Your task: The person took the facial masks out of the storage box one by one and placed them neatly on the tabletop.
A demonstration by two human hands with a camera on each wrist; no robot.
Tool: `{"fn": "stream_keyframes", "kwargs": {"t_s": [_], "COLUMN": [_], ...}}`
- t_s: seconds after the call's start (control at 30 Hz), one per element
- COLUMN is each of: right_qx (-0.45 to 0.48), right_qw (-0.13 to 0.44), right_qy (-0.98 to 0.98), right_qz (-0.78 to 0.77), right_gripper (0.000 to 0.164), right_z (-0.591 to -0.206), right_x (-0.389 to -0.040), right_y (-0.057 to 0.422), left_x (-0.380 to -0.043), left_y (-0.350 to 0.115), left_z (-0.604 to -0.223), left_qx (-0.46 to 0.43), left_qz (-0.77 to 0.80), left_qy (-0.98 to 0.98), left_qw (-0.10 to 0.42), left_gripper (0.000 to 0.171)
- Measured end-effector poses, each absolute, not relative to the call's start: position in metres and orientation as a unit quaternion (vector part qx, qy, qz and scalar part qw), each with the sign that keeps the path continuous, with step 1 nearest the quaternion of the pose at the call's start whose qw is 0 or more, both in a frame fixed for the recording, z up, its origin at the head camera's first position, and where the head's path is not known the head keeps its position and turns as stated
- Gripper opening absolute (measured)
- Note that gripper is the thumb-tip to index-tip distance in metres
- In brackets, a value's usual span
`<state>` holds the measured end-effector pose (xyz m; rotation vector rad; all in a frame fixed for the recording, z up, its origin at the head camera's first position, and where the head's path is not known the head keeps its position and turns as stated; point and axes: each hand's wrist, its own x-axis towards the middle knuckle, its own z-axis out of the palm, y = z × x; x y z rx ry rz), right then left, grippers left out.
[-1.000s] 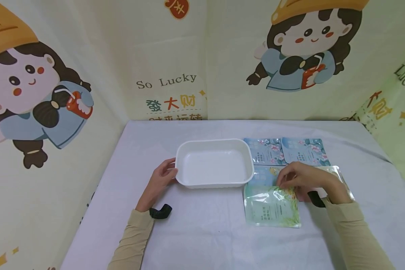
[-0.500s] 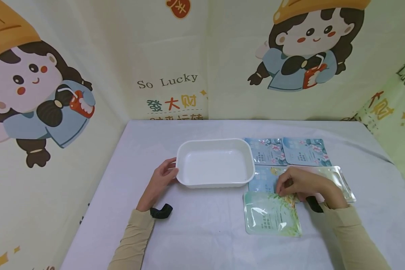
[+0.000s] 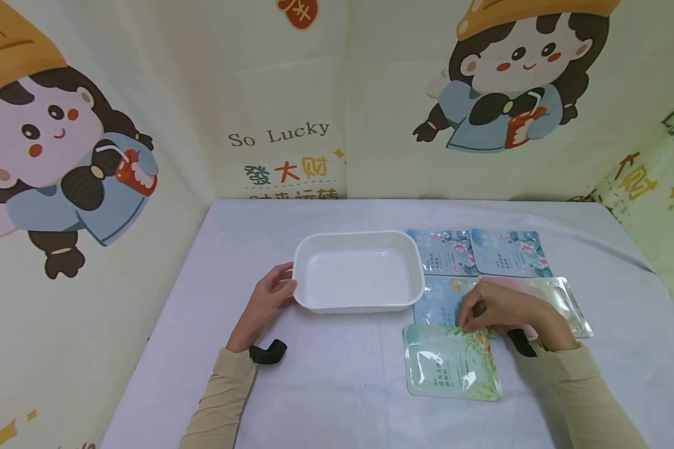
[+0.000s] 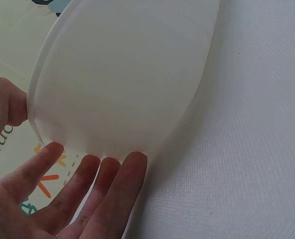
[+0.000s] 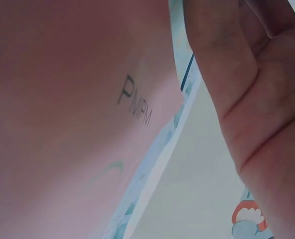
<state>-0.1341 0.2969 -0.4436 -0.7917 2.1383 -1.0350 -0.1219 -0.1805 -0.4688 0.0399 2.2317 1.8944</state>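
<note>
A white rectangular tray [image 3: 359, 274] stands on the table, and my left hand [image 3: 264, 305] holds its left end. In the left wrist view, the thumb and fingertips [image 4: 132, 164] touch the tray's outer wall [image 4: 122, 89]. My right hand [image 3: 502, 312] pinches the top edge of a green face mask sachet [image 3: 452, 365]. This sachet lies in front of a light blue sachet [image 3: 440, 305] and a pink, silvery-edged sachet [image 3: 561, 302], partly hidden by the hand. Pink packaging lettered PMPM [image 5: 132, 104] fills much of the right wrist view.
Two blue floral sachets [image 3: 444, 252] lie side by side behind, just right of the tray. A white cloth [image 3: 337, 399] covers the table, and a printed cartoon curtain [image 3: 382, 168] hangs behind it.
My right hand has drawn the green sachet toward the front edge, uncovering more of the light blue one. The left hand and the tray have stayed in place.
</note>
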Motion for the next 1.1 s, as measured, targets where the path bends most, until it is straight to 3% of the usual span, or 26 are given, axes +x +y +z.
{"fn": "stream_keyframes", "kwargs": {"t_s": [0.3, 0.8, 1.1], "right_qx": [-0.346, -0.333, -0.317], "right_qw": [0.278, 0.303, 0.274], "right_qy": [0.812, 0.802, 0.840], "right_qz": [-0.379, -0.394, -0.346], "right_gripper": [0.007, 0.005, 0.016], "right_z": [-0.449, -0.449, -0.440], "right_x": [-0.136, -0.130, -0.126], "right_y": [0.300, 0.302, 0.303], "left_x": [-0.121, -0.119, -0.121], "left_y": [-0.179, -0.177, -0.178], "left_z": [-0.468, -0.469, -0.467], "left_qx": [0.013, 0.023, 0.029], "left_qz": [0.644, 0.639, 0.635], "left_qy": [0.757, 0.762, 0.765], "left_qw": [0.106, 0.102, 0.102], "left_gripper": [0.049, 0.052, 0.051]}}
